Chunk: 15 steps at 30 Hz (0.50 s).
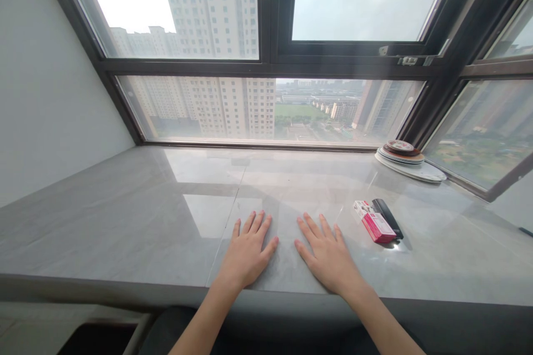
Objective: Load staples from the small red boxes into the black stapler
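My left hand (pixel 249 249) lies palm down on the grey stone-look sill (pixel 137 222), fingers spread, holding nothing. Beside it, a short gap away, my right hand (pixel 326 252) rests flat in the same way, also with nothing in it. To the right of my right hand lies a small pink and white box (pixel 376 223), not touched by either hand. A black stapler-like object (pixel 388 218) lies right against the box's far side; its exact kind I cannot make out.
A stack of round plates or discs (pixel 406 160) sits in the far right corner by the window frame (pixel 266 69). A dark thin item (pixel 526 231) shows at the right edge. A white wall (pixel 54 94) bounds the left side. The sill's front edge (pixel 125 291) runs below my wrists.
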{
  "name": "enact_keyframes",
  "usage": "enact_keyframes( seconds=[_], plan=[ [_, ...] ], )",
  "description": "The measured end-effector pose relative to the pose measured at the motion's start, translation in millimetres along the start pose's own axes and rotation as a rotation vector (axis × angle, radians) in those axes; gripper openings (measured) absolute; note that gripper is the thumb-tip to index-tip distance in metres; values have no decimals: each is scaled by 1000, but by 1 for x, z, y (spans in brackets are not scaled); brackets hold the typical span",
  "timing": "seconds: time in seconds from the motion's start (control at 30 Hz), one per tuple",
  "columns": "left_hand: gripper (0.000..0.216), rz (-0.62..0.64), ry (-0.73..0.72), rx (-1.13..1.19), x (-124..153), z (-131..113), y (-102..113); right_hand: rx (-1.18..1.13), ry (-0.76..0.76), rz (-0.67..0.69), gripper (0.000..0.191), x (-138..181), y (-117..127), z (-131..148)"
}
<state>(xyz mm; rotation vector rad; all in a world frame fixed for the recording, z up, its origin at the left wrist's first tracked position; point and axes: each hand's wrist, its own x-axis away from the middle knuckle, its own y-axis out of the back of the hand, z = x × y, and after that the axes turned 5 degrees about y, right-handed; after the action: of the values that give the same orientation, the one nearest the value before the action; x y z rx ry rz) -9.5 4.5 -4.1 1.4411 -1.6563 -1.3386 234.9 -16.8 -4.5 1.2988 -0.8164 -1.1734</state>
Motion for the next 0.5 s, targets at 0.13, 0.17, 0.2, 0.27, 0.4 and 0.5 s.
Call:
enact_keyframes(
  seconds=[0.13, 0.17, 0.2, 0.27, 0.4, 0.5],
  plan=[
    [63, 10, 7, -65, 0, -2, 1, 23, 6, 2, 65, -1, -1, 1],
    [63, 12, 10, -86, 0, -3, 1, 29, 5, 3, 66, -1, -1, 2],
    [63, 13, 12, -106, 0, -3, 1, 32, 5, 4, 66, -1, -1, 2],
    [63, 15, 16, -137, 1, -5, 2, 36, 2, 5, 66, -1, -1, 2],
    [63, 22, 20, -166, 0, -7, 3, 40, -2, -3, 66, 0, -1, 2],
    [63, 22, 21, -171, 1, -7, 4, 44, 2, -11, 66, 0, -1, 2]
  ],
)
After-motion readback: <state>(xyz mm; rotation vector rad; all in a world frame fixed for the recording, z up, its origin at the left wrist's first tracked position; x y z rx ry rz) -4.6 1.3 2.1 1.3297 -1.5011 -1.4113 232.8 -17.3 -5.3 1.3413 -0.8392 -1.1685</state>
